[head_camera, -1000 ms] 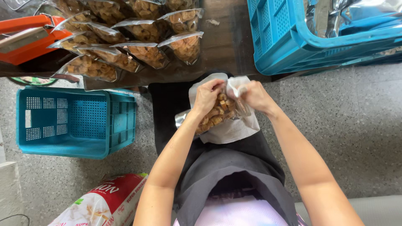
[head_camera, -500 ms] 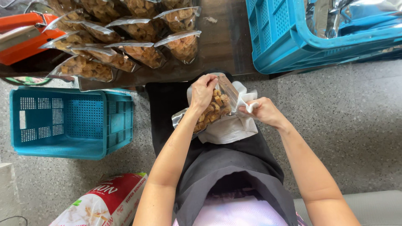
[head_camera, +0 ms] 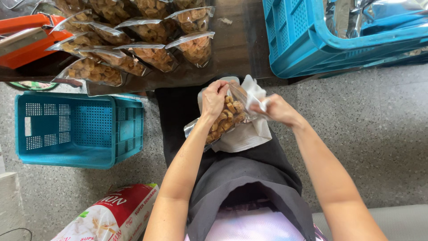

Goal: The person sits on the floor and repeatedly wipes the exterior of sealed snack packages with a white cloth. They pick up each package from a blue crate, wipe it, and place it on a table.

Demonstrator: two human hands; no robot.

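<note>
Speckled grey floor below a dark table (head_camera: 240,49), left hand (head_camera: 215,99) pinching the top of a clear snack pouch (head_camera: 225,120) over the lap, right hand (head_camera: 278,109) fingers pressed on a white cloth (head_camera: 245,136), filled pouches (head_camera: 133,44) along the table's near edge

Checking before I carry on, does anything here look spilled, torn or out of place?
Nothing stands out. The left hand and right hand hold a clear snack bag over a white cloth; no pieces show on the floor.

The clear plastic snack pouch (head_camera: 225,118) lies on the white cloth (head_camera: 247,134). Filled clear pouches (head_camera: 133,40) lie at eleven o'clock, the blue slatted plastic crate (head_camera: 80,129) at nine.
</note>
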